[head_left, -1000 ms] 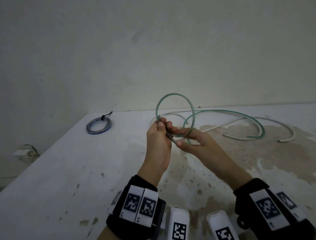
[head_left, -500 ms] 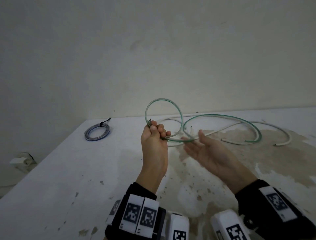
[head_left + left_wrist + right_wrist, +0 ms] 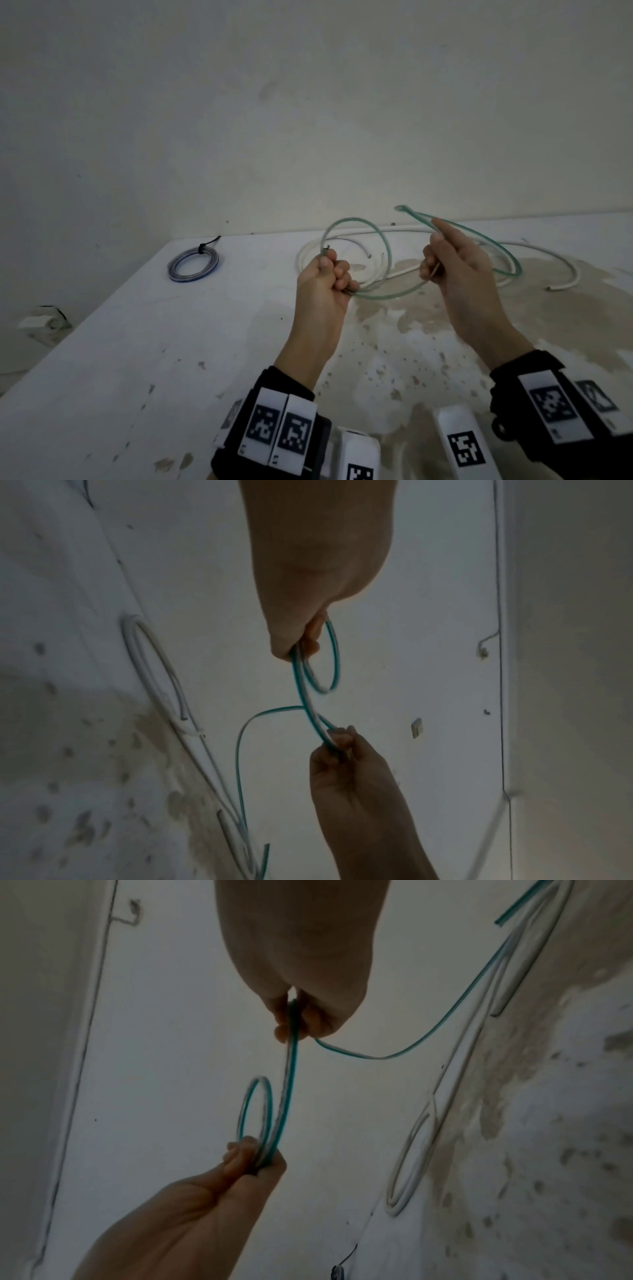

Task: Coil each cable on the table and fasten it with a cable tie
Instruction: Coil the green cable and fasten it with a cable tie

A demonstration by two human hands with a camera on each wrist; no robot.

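A thin green cable (image 3: 386, 254) is held above the table (image 3: 171, 342) by both hands. My left hand (image 3: 329, 277) grips one upright loop of it in a fist, the cable's end poking up above the thumb. My right hand (image 3: 442, 260) pinches the cable (image 3: 310, 715) further along, a hand's width to the right; from there the rest (image 3: 428, 1031) trails back and down to the table. The white cable (image 3: 565, 270) lies loose on the table behind both hands. Both grips show in the wrist views: the left hand (image 3: 253, 1156) and the right hand (image 3: 337, 741).
A coiled blue-grey cable (image 3: 193, 264) with a black tie lies at the table's far left corner. The wall rises right behind the table's far edge. A stained patch (image 3: 428, 308) covers the table's right part.
My right hand, open and away from the cable half a second ago, has moved up and right and taken hold of the green cable. The left hand keeps its loop.
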